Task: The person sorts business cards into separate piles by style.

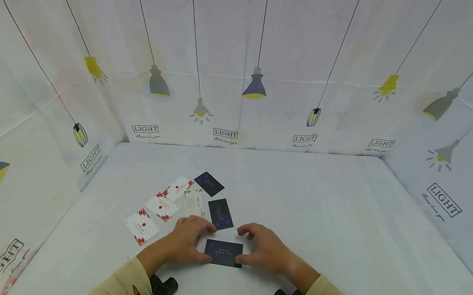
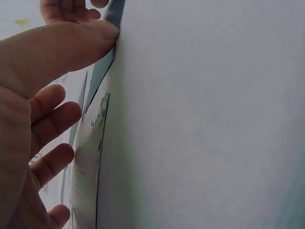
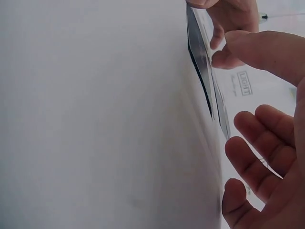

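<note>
A dark blue card printed with small pale text lies on the white table near its front, between the two hands. My left hand is at its left side, thumb tip at the card's left edge, the other fingers spread loosely above. On the opposite side my right hand has its thumb over the right edge, fingers loosely bent and apart from the card. Another dark card lies just beyond. A white card with green leaves sits behind the left hand, which overlaps its lower end.
Farther back lies a third dark card. Several white cards with red flowers, one of them the nearest card, spread out at the left. A white cloth wall printed with hanging lamps surrounds the table.
</note>
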### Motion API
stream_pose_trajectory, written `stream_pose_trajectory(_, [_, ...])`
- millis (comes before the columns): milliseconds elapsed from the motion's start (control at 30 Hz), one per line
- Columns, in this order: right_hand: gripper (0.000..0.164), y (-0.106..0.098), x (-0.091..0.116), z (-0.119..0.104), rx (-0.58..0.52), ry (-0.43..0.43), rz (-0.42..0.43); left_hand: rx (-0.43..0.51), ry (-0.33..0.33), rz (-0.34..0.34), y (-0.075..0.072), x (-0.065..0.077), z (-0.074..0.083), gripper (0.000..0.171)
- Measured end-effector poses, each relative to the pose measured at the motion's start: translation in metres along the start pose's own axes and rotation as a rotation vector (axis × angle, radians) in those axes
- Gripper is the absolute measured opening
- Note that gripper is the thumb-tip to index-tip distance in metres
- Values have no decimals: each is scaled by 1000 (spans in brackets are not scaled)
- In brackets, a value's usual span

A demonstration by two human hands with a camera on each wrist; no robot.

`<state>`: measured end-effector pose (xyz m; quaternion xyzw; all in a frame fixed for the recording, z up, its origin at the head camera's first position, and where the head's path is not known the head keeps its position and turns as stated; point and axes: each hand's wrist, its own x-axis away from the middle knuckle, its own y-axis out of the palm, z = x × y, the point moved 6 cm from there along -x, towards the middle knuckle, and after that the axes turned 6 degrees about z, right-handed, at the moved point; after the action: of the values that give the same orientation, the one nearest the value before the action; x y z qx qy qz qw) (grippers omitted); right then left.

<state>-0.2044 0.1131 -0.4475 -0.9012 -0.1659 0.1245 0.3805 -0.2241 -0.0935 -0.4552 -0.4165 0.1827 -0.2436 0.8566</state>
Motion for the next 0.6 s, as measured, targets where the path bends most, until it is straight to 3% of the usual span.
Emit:
stream_pose_trajectory(333, [64, 8, 2, -2, 95, 42, -73, -33, 8, -19, 2, 0, 0, 51])
stream_pose_trajectory(600, [55, 11, 0, -5, 182, 29, -86, -33, 22, -2, 3, 0, 1, 44])
